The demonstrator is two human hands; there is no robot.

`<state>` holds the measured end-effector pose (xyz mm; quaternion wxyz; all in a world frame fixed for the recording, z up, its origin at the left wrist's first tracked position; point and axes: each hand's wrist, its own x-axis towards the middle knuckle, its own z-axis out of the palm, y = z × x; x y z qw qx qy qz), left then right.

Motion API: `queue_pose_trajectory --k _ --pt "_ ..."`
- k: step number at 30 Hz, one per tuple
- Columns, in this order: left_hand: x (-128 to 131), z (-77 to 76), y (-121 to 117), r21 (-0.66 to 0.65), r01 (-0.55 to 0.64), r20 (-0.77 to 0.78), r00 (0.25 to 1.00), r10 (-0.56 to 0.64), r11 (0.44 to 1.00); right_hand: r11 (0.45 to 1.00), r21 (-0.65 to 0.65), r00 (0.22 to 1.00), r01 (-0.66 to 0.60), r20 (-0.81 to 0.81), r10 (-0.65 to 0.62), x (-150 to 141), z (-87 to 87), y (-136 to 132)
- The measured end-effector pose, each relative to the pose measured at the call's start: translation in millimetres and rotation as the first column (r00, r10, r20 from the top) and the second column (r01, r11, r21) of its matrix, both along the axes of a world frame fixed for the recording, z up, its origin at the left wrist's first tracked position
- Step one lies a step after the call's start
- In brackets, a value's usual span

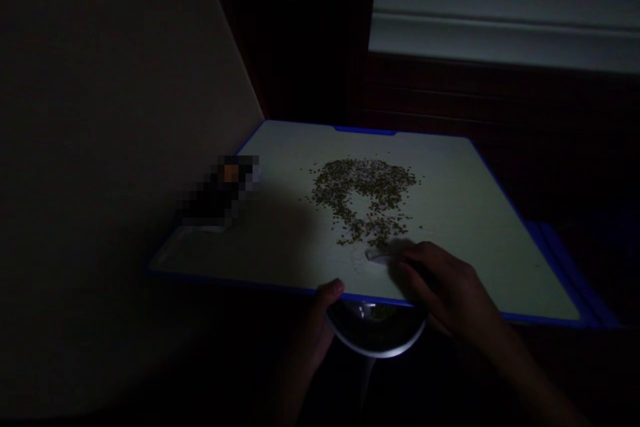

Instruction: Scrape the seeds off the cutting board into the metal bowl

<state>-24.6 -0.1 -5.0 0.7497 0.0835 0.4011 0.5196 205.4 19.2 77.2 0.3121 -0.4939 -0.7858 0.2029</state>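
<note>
Many small brownish-green seeds or lentils (pixel 365 183) lie in a loose ring-shaped spread on a pale, blue-edged tabletop (pixel 480 233). My right hand (pixel 445 280) is closed over the board near its front edge, holding what looks like a spoon (pixel 381 257) whose pale end touches the surface just below the spread. My left hand (pixel 320 320) grips the left side of a bowl (pixel 380 352) under the front edge, its thumb resting over the blue rim. Inside the bowl some of the same seeds (pixel 384 312) show; the table edge hides its far part.
A dark object, pixelated and unreadable, (pixel 220 193) lies at the board's left side, against a pale wall (pixel 125 80). Behind stand dark wood (pixel 425 93) and a slatted shutter (pixel 500 7). Something blue (pixel 570 267) borders the right edge. The light is very dim.
</note>
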Motion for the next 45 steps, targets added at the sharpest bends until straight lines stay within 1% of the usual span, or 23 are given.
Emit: queue_pose_trajectory --k 3,6,8,11,13,16,20,22,26,31,34,37,41,43,45 --pt "-2 1.5 -1 -0.05 0.003 -0.006 1.0 -0.003 0.999 0.997 -0.025 0.997 0.073 -0.012 -0.074 2 1.1 4" --pt "-2 2.4 -2 -0.082 -0.038 -0.036 0.999 0.036 0.996 0.985 -0.04 0.986 0.167 0.003 -0.167 10 3.5 14" --pt "-3 2.1 -2 -0.071 -0.042 -0.041 0.998 0.039 0.997 0.977 -0.019 0.976 0.214 0.039 -0.213 15 5.7 23" --pt "-2 1.2 -1 -0.031 0.001 -0.03 1.0 -0.002 1.0 0.972 0.001 0.969 0.236 0.069 -0.236 20 9.6 37" --pt "-2 1.2 0 -0.005 0.011 -0.035 0.999 -0.011 1.0 0.972 0.0 0.969 0.235 0.077 -0.234 21 12.3 47" --pt "-2 2.5 1 -0.011 0.014 -0.06 0.998 -0.015 1.0 0.979 0.065 0.97 0.193 0.139 -0.2 16 16.1 61" --pt "-2 3.3 1 -0.052 0.021 -0.079 0.997 -0.025 0.998 0.996 0.045 0.98 0.083 0.177 -0.089 8 21.2 76" --pt "-2 2.2 1 -0.045 0.011 -0.087 0.996 -0.015 0.999 0.998 0.036 0.983 0.042 0.176 -0.048 5 22.8 78" --pt "-2 -1.2 0 -0.023 -0.034 -0.102 0.994 0.032 0.999 0.999 0.041 0.985 -0.02 0.172 0.013 7 21.9 70" --pt "-3 -2.0 -1 -0.071 -0.004 -0.089 0.996 -0.002 0.997 0.998 0.064 0.99 -0.024 0.137 0.015 14 15.9 46" --pt "-2 0.6 0 -0.045 0.015 -0.08 0.997 -0.019 0.999 0.998 0.06 0.994 -0.014 0.109 0.007 13 12.9 32" --pt "-1 3.9 1 -0.022 0.024 -0.067 0.997 -0.025 0.999 1.0 0.025 0.998 -0.018 0.063 0.016 8 12.3 20" --pt "-1 5.1 1 -0.033 0.008 -0.07 0.998 -0.01 0.999 1.0 -0.008 1.0 0.025 0.012 -0.025 8 13.5 11" --pt "-1 4.4 1 -0.03 -0.011 -0.078 0.997 0.009 0.999 0.997 0.02 0.997 0.08 -0.008 -0.08 15 13.7 9" --pt "-1 3.6 1 -0.032 -0.003 -0.082 0.997 0.001 0.999 0.989 0.081 0.992 0.123 -0.024 -0.121 27 13.6 8"
